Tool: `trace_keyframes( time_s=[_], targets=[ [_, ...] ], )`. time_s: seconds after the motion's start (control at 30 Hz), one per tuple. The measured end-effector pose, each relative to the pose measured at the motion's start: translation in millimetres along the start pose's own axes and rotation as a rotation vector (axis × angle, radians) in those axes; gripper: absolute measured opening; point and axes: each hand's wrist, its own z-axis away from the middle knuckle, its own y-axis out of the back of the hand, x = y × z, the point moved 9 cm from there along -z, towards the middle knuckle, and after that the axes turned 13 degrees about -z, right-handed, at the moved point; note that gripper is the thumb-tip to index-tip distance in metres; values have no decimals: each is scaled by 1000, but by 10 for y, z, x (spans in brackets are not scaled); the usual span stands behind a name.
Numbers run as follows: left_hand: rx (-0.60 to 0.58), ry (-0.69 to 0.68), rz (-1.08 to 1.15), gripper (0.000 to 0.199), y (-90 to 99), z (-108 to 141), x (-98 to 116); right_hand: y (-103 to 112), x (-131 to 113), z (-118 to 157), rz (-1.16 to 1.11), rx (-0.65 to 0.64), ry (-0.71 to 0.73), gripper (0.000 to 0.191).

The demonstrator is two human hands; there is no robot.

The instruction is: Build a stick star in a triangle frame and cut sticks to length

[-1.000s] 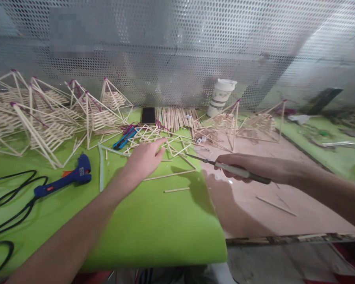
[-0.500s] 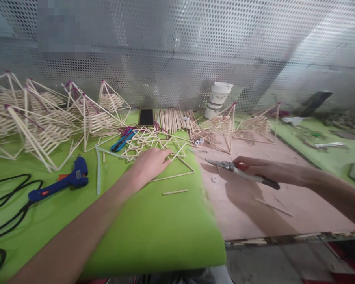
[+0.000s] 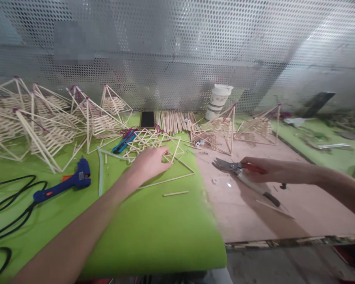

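Note:
My left hand [image 3: 152, 163] rests over the green surface, its thumb and fingertips curled at one end of a thin wooden stick [image 3: 176, 149] that leans upward. Part of the grip is hidden by the fingers. Beneath and behind it lies a flat lattice of glued sticks [image 3: 149, 138]. Longer sticks meet in a corner [image 3: 192, 172] right of the hand, with a short loose stick [image 3: 175, 193] nearer me. My right hand [image 3: 261, 169] is closed on pruning shears [image 3: 235, 167] above the pinkish board; their handles are spread and the blades point left.
A blue glue gun [image 3: 73, 182] with a black cord lies left, near a blue cutter knife [image 3: 124, 142]. Pyramid stick frames [image 3: 44, 134] crowd the left; two more [image 3: 230, 130] stand right. A phone [image 3: 147, 119], a stick pile [image 3: 171, 122] and a paper cup [image 3: 218, 101] sit at the back.
My left fingers have curled at the stick, which now stands steeper. The shears' handles have spread apart in my right hand, which moved slightly right. The view has shifted a little.

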Motion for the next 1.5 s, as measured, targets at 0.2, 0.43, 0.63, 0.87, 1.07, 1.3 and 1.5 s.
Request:
trace_keyframes(
  time_s=[0.2, 0.43, 0.63, 0.87, 1.07, 1.3, 1.5],
  targets=[
    [142, 75, -84, 31, 402, 115, -142, -50, -43, -86, 198, 14, 106, 28],
    [154, 252, -355, 26, 475, 150, -573, 22, -195, -282, 366, 209, 237, 26],
    [167, 244, -238, 34, 554, 178, -514, -239, -849, -388, 268, 210, 347, 29],
    [234, 165, 820, 34, 606, 218, -416, -900, -1512, -766, 216, 72, 557, 17],
    [267, 72, 571, 29, 540, 142, -341, -818, -1684, -1173, 299, 143, 452, 12],
    [79, -77, -162, 4, 150, 129, -70, -579, -1821, -1775, 394, 367, 322, 20],
    [47, -95, -146, 18, 19, 92, -126, -644, -1840, -2029, 402, 423, 231, 32]
  ],
)
